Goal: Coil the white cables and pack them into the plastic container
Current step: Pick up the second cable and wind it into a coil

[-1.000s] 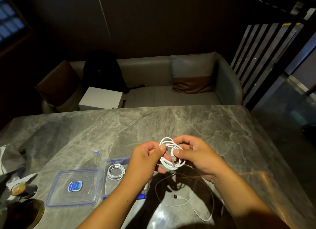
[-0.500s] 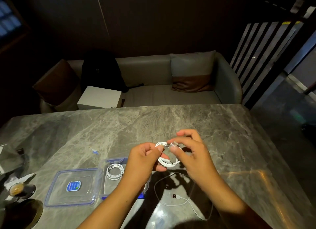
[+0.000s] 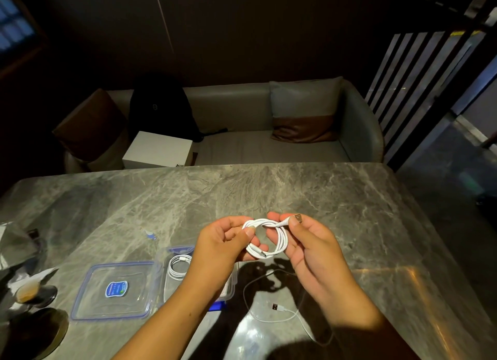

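A coiled white cable [image 3: 269, 237] hangs between both hands above the marble table [image 3: 269, 193]. My left hand [image 3: 219, 248] pinches the coil's left side. My right hand [image 3: 309, 245] grips its right side, with the USB plug sticking out past the thumb. Under my left forearm stands the clear plastic container [image 3: 168, 257], and a second coiled white cable [image 3: 177, 267] lies inside it. A loose white cable [image 3: 271, 310] with its plug showing lies uncoiled on the table below my hands.
The container's blue-rimmed lid [image 3: 115, 289] lies flat to the left of the container. A cup [image 3: 29, 294] and a dark round plate [image 3: 35, 332] sit near the left edge. Behind the table is a sofa [image 3: 255, 144] with a white box [image 3: 158, 150].
The coil has been turned from a tight bundle to an open ring facing me. My right hand has shifted to the coil's right side, and the plug end now shows.
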`<state>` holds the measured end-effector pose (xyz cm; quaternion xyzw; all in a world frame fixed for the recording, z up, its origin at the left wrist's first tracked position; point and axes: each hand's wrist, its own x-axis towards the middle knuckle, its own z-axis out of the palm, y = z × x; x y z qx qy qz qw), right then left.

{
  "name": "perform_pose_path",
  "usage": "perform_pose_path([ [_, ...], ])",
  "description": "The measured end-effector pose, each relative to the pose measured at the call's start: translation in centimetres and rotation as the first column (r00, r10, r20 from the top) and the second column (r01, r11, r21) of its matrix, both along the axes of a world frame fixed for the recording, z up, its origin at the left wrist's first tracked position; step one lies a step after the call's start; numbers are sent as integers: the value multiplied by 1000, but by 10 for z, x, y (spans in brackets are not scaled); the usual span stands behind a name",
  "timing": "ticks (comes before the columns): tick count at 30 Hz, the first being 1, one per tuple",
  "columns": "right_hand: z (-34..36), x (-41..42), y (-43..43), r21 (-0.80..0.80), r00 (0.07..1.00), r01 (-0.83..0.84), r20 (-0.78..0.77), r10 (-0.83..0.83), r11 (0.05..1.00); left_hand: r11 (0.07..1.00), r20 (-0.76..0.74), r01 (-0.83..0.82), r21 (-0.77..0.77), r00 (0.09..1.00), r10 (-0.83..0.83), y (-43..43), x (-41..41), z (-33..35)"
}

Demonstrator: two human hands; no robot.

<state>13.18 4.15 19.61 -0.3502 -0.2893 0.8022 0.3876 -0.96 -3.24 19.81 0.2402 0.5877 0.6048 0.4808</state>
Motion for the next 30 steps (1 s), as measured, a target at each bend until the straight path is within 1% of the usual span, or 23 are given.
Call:
perform_pose_path([
  [3, -1, 0, 2, -131, 996, -12, -92, 0, 991, 998, -48, 64, -11, 997, -64, -1, -5, -4],
  [5, -2, 0, 2, -162, 992, -54, -119, 35, 985, 997, -56, 79, -22, 995, -80, -2, -8, -6],
  [6, -3, 1, 3, -152, 992, -75, -108, 59, 986, 997, -50, 76, -22, 996, -77, -2, -9, -6],
  [8, -3, 1, 4, -100, 995, -103, -7, 102, 990, 998, -20, 63, -10, 998, -63, -3, -10, -6],
  [9, -4, 1, 5, -62, 988, -124, 85, 129, 990, 998, -11, 57, -3, 998, -57, -3, -10, -6],
  [11, -3, 3, 6, 38, 927, -216, 321, 193, 976, 999, -15, 47, 5, 999, -47, -4, -10, -6],
  [12, -3, 3, 7, 70, 887, -270, 405, 220, 960, 999, -15, 38, 6, 999, -38, -4, -10, -7],
  [13, -3, 2, 8, 81, 860, -311, 449, 244, 947, 1000, -12, 27, 2, 1000, -27, -4, -10, -8],
  [14, -3, 2, 8, 79, 845, -341, 462, 269, 937, 1000, -12, 18, -6, 1000, -18, -5, -11, -8],
  [16, -4, 2, 10, 42, 848, -379, 417, 328, 924, 1000, -22, 11, -18, 1000, -12, -5, -13, -9],
  [19, -4, 7, 10, -50, 891, -406, 200, 408, 912, 1000, 2, 4, -18, 1000, -4, -5, -17, -9],
  [20, -4, 10, 10, -73, 900, -406, 142, 413, 911, 1000, 13, -4, -18, 1000, 4, -6, -18, -9],
  [21, -5, 11, 10, -87, 903, -406, 117, 414, 910, 1000, 19, -12, -13, 1000, 12, -6, -19, -9],
  [23, -9, 11, 7, -61, 898, -406, 157, 410, 912, 1000, 18, -19, -6, 1000, 19, -8, -20, -9],
  [26, -15, 5, 2, 72, 885, -399, 291, 363, 914, 999, -12, -45, -7, 999, 45, -9, -20, -12],
  [28, -19, 3, 0, 173, 869, -422, 356, 343, 890, 998, -33, -68, -2, 997, 67, -11, -21, -14],
  [30, -21, 1, 0, 258, 840, -472, 421, 342, 843, 997, -40, -78, -7, 996, 77, -13, -23, -16],
])
